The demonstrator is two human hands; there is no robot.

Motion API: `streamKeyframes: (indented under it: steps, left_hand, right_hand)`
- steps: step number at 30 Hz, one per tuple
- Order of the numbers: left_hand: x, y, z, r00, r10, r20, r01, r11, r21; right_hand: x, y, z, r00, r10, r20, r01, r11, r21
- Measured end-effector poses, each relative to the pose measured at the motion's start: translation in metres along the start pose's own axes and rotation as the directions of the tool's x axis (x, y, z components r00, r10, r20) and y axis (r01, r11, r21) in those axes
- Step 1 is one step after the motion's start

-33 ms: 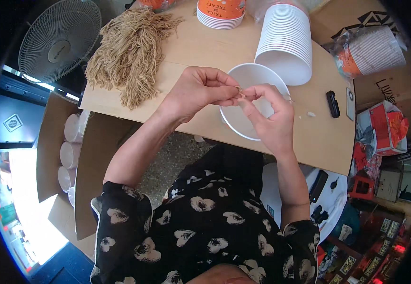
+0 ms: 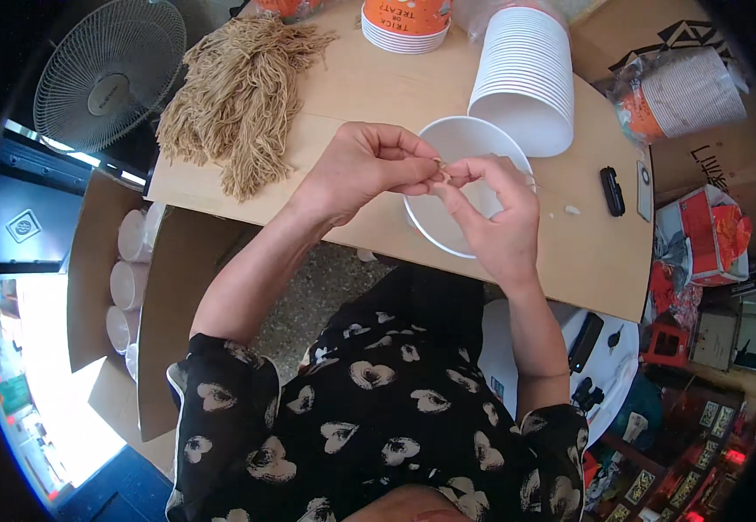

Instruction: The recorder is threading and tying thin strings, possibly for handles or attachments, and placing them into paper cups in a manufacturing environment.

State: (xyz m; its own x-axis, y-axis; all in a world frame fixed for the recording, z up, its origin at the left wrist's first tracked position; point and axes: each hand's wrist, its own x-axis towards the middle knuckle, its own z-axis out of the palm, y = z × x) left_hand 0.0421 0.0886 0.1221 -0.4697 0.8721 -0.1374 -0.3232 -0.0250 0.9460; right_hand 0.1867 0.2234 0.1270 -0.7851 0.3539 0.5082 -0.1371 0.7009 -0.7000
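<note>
Both of my hands meet above a white paper bucket (image 2: 431, 228) at the table's near edge, its open mouth facing me. Between the fingertips is a short bit of tan cord (image 2: 441, 163), mostly hidden by the fingers. My left hand (image 2: 369, 172) pinches it from the left, fingers curled. From the right, my right hand (image 2: 501, 213) pinches the same cord between thumb and index finger. A large bundle of tan cords (image 2: 237, 96) lies on the table at the far left.
A long stack of nested white buckets (image 2: 524, 74) lies behind the bucket, near orange printed buckets (image 2: 406, 24). A black object (image 2: 612, 191) lies on the table (image 2: 352, 235) at right. A fan (image 2: 110, 87) stands far left; below it, a carton (image 2: 173, 287) holds white buckets.
My right hand has shifted very slightly to the left, its thumb closer to the left fingertips. The rest looks the same.
</note>
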Motion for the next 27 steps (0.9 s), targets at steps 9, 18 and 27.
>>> streamKeyframes:
  steps: [9, 18, 27]
  left_hand:
    - [-0.001, -0.002, 0.004, 1.0, 0.024, 0.004, -0.024, 1.0, 0.007]
    - [-0.005, -0.006, 0.012, 0.984, 0.177, -0.037, -0.168, 0.971, 0.172]
    - [-0.006, -0.004, 0.01, 0.989, 0.146, 0.006, -0.145, 0.98, 0.137]
  right_hand:
    - [0.0, 0.006, 0.0, 0.996, -0.085, -0.037, 0.079, 0.987, -0.141]
    - [0.004, 0.0, -0.003, 0.963, 0.25, 0.098, -0.265, 0.944, 0.196]
    - [0.009, 0.007, -0.011, 0.897, 0.38, 0.226, -0.436, 0.844, 0.312]
